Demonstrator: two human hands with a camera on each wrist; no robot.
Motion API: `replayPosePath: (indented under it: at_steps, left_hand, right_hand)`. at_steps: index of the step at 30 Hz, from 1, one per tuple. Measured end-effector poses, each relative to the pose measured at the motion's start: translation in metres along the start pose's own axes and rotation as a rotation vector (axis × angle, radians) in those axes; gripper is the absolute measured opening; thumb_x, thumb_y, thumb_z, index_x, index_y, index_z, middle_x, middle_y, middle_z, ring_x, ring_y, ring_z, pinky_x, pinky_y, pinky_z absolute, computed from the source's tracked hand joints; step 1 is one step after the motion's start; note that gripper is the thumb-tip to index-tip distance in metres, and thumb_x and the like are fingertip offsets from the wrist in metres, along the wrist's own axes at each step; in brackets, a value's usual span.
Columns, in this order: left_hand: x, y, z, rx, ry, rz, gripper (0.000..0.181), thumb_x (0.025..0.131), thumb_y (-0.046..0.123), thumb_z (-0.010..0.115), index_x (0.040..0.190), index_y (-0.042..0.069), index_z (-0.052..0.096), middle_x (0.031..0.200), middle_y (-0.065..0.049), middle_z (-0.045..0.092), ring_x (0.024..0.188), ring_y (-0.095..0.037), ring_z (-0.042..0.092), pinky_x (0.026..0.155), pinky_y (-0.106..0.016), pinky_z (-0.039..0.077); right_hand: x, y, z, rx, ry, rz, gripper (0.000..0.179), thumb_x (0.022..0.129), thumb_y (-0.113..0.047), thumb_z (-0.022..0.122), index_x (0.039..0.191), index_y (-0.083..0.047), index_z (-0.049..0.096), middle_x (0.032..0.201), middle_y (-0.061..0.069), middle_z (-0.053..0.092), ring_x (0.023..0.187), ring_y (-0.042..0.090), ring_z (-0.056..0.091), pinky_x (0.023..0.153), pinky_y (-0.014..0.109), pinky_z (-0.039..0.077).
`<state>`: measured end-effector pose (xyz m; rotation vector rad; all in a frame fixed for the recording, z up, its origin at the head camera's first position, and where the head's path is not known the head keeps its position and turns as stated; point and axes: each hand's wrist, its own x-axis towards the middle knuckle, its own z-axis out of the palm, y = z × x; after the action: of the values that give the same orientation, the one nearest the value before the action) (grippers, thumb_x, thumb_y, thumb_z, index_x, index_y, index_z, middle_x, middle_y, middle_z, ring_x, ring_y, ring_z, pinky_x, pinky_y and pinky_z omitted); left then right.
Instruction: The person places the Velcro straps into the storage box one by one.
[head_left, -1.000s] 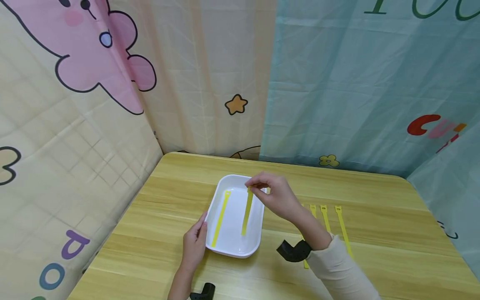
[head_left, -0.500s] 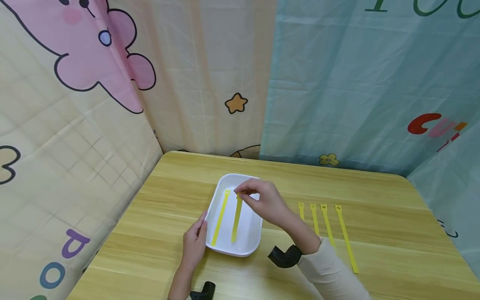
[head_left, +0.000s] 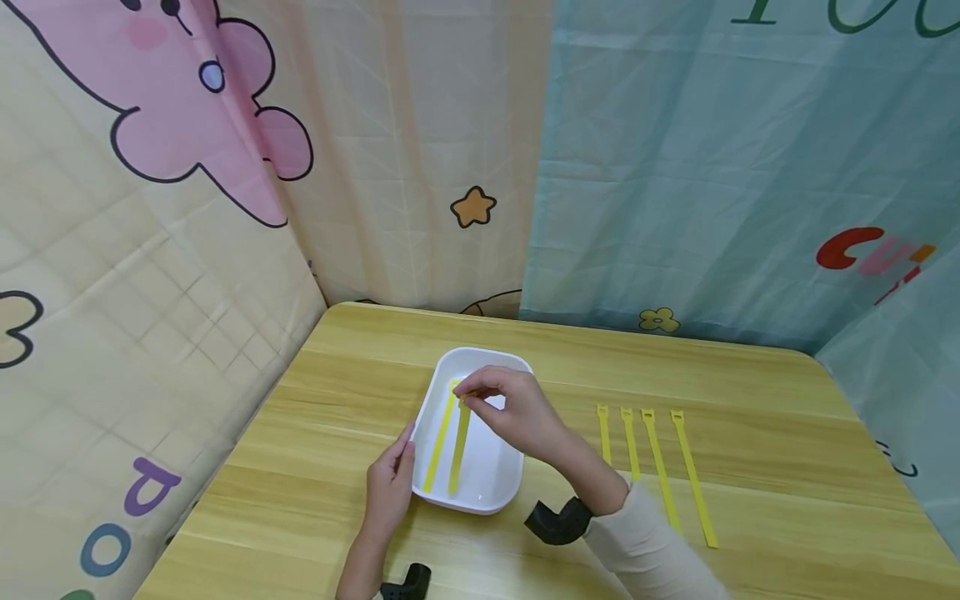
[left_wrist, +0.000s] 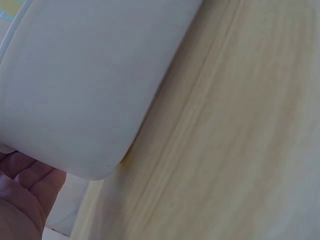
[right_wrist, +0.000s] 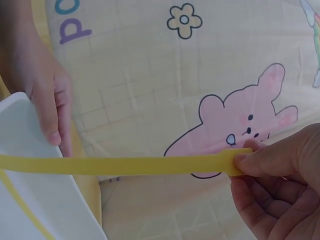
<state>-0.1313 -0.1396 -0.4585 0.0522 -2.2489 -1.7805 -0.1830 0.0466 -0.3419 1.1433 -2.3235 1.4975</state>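
Head view: at lower centre, a white tray (head_left: 491,479) sits on a wooden table (head_left: 780,467). The right hand (head_left: 517,412) pinches one end of a yellow strap (head_left: 459,454) between thumb and fingers; the strap slants down over the tray's left half, beside a second strap (head_left: 438,446) lying inside. Whether the held strap's lower end touches the tray floor, I cannot tell. The left hand (head_left: 390,483) grips the tray's left edge. At lower right, four more straps (head_left: 694,479) lie in a row on the table, slotted ends uppermost in the frame.

Left wrist view: the tray's smooth outer wall fills the upper left; fingers rest against it at lower left. The tray looks rigid and probably slick, so the rim is its best hold.

Right wrist view: the held strap runs nearly straight from the left edge to right of centre, its wider end under the thumb. It is probably very light, thin and bendy, yet springy enough to carry its own length, and unlikely to break. That wider end seems the surest place to pinch; the smooth tail might swing or twist.
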Motion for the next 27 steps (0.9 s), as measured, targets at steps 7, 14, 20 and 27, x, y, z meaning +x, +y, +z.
replayPosePath:
  at_steps: [7,14,20,27]
  left_hand:
    - [0.005,-0.030,0.002,-0.024,0.005,-0.003,0.034,0.097,0.007,0.045,0.129,-0.002,0.049,0.132,-0.014,0.048,0.118,-0.021,0.044,0.089,-0.023,0.042]
    - [0.005,-0.035,0.003,-0.009,0.033,0.036,0.033,0.096,0.009,0.048,0.128,-0.001,0.052,0.129,-0.013,0.051,0.114,-0.020,0.049,0.084,-0.017,0.043]
    - [0.005,-0.035,0.003,-0.008,0.032,0.031,0.033,0.096,0.009,0.047,0.128,-0.001,0.052,0.128,-0.014,0.051,0.113,-0.021,0.049,0.087,-0.026,0.044]
    - [0.004,-0.022,0.001,-0.007,0.017,0.008,0.033,0.096,0.004,0.046,0.128,-0.004,0.050,0.129,-0.017,0.049,0.115,-0.024,0.047,0.088,-0.026,0.043]
  right_hand:
    - [-0.001,0.002,0.008,0.034,-0.003,-0.019,0.013,0.080,0.008,0.065,0.091,0.002,0.068,0.087,0.007,0.066,0.078,0.013,0.062,0.071,0.023,0.052]
    - [-0.002,0.005,0.013,0.050,-0.008,0.018,0.013,0.081,0.007,0.064,0.092,0.000,0.068,0.088,0.006,0.067,0.078,0.012,0.062,0.071,0.023,0.052]
    - [0.000,0.009,0.016,0.058,-0.004,0.029,0.012,0.082,0.006,0.063,0.092,0.001,0.068,0.088,0.008,0.067,0.078,0.015,0.063,0.072,0.022,0.051]
    - [0.004,0.018,0.018,0.076,0.013,0.060,0.012,0.081,0.007,0.065,0.092,0.003,0.068,0.088,0.010,0.067,0.078,0.019,0.064,0.071,0.023,0.052]
